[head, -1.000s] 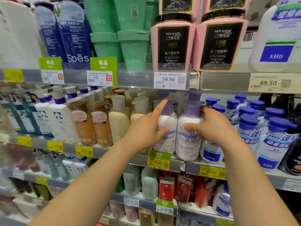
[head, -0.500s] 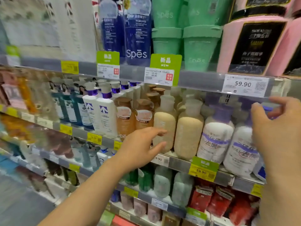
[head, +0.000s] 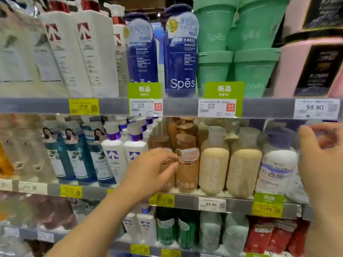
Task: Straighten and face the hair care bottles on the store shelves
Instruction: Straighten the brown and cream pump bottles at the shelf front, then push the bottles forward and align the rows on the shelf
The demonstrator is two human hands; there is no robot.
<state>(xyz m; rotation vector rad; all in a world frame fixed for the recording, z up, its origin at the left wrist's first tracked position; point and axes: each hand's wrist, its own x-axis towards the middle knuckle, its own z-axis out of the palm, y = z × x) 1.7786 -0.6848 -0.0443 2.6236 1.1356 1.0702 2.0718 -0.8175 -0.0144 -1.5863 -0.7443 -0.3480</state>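
Left hand: the left hand (head: 152,169) reaches to the middle shelf, fingers curled in front of a translucent brown plastic bottle (head: 167,171); whether they grip it or only touch it cannot be told.
Right hand: the right hand (head: 323,160) is raised at the frame's right edge, blurred, fingers loosely bent near the purple cap of a white bottle with a lilac label (head: 274,169); no clear grasp shows.
Brown pair: a second brown bottle marked "Spes" (head: 187,169) stands upright just beside the first, label forward.
Neighbours: two beige rounded bottles (head: 213,167) stand upright to the right; two white pump bottles with purple collars (head: 113,154) to the left.
Middle shelf: grey metal edge (head: 185,200) carrying yellow and white price tags.
Upper shelf: dark blue "Spes" bottles (head: 181,52), green tubs (head: 215,43), tall white bottles (head: 89,52).
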